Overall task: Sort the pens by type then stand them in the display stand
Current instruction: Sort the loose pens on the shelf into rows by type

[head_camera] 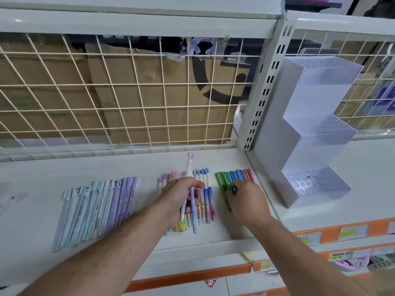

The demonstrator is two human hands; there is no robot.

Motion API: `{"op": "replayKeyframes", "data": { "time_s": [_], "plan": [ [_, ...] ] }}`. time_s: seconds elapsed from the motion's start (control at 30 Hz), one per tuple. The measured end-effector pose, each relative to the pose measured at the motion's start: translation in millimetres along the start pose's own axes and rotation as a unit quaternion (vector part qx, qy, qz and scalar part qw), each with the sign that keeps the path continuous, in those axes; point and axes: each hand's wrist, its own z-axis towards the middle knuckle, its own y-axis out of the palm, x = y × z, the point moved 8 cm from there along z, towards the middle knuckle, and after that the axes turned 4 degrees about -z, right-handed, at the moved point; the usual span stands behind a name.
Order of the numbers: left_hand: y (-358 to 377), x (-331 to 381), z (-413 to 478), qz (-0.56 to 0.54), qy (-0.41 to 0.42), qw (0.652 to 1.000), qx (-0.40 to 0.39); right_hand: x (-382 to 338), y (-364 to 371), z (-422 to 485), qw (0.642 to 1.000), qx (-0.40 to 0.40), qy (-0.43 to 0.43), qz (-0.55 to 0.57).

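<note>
Left hand [183, 196] grips an antler-topped pen [189, 170] above its sorted row [206, 197], right hand [245, 199] pinches short blue pens [235, 176], likely gathering each type for the display stand [316, 184] at right.

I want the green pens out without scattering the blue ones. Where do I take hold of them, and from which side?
Probably grip the green pens across their mid-barrels, coming from above and the left. They lie flat at their row's left edge, bare shelf beside them there, while the blue pens lie tight against their right.
</note>
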Motion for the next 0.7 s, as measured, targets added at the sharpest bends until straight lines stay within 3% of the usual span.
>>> {"op": "replayKeyframes", "data": {
  "time_s": [0.13,0.27,0.37,0.47,0.7],
  "plan": [
    [-1.7,-0.3,-2.5,-0.017,0.0,1.0,-0.004,-23.4,-13.5,-11.5,0.995,0.044,-0.038,0.077],
    [-10.9,1.8,-7.4,-0.026,0.005,1.0,0.005,-65.7,-9.3,-29.9,0.954,-0.066,-0.078,0.283],
    [-19.4,3.3,-8.2,-0.051,0.018,0.999,-0.004,-88.6,-0.5,-41.0,0.914,-0.137,-0.065,0.377],
    [-31.7,4.2,-10.0,-0.068,0.025,0.997,-0.023,-105.3,8.1,-47.8,0.898,-0.166,-0.046,0.406],
    [-83.6,6.6,-20.8,-0.102,0.016,0.994,-0.043,-148.3,32.1,-54.9,0.9,-0.179,-0.024,0.396]
  ]
}}
